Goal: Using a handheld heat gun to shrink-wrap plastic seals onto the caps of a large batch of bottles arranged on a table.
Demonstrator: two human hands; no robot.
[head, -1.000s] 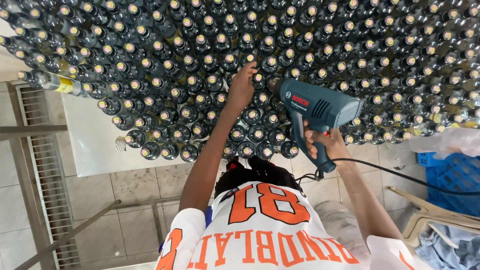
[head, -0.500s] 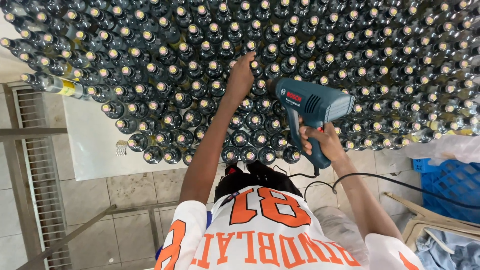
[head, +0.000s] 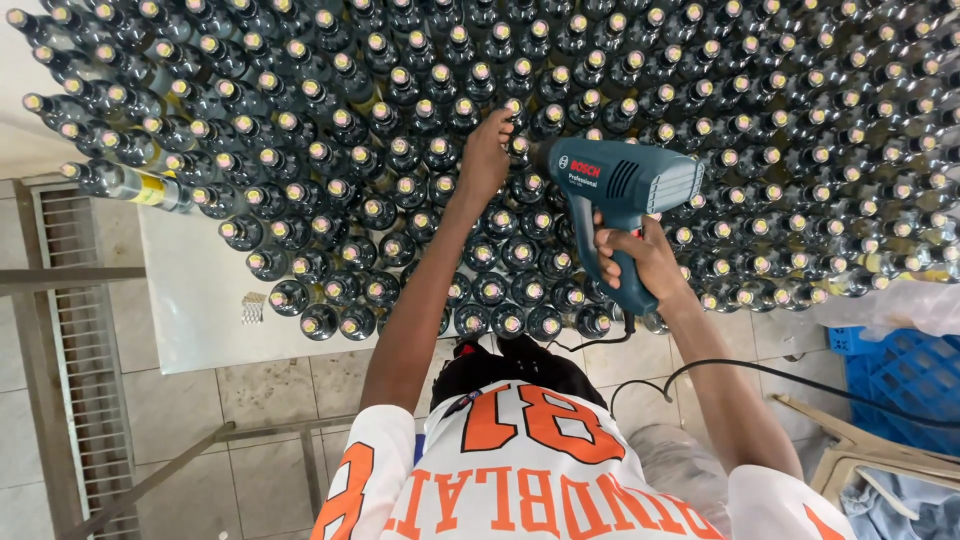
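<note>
Overhead, much of the scene is cut off: the field of dark bottles (head: 380, 210) runs past the top, left and right edges, so its full extent cannot be told. The left hand (head: 487, 155) reaches up into the middle of the bottles, its fingers curled around the neck of one bottle (head: 519, 147); the fingertips are hidden behind the hand, so how tightly they pinch is unclear. The right hand (head: 640, 262) is wrapped firmly around the grip of a blue heat gun (head: 620, 195), whose dark nozzle points left and sits just beside the top held by the left hand. A black cord (head: 760, 372) trails from the base of the gun across the tiled floor (head: 190, 400) and out of the right edge.

The bottles stand packed neck to neck on a white table (head: 200, 300), leaving bare surface only at its near left corner, where a small cluster of silvery caps (head: 253, 307) lies. Open floor lies between the table's front edge and the person's white and orange jersey (head: 540, 480). A metal grate (head: 75, 330) runs along the left.

One bottle (head: 125, 183) at the left edge lies on its side and shows a yellow label; the others show only pale round tops. A blue crate (head: 900, 385) sits at the right, partly under clear plastic wrap (head: 890, 305).
</note>
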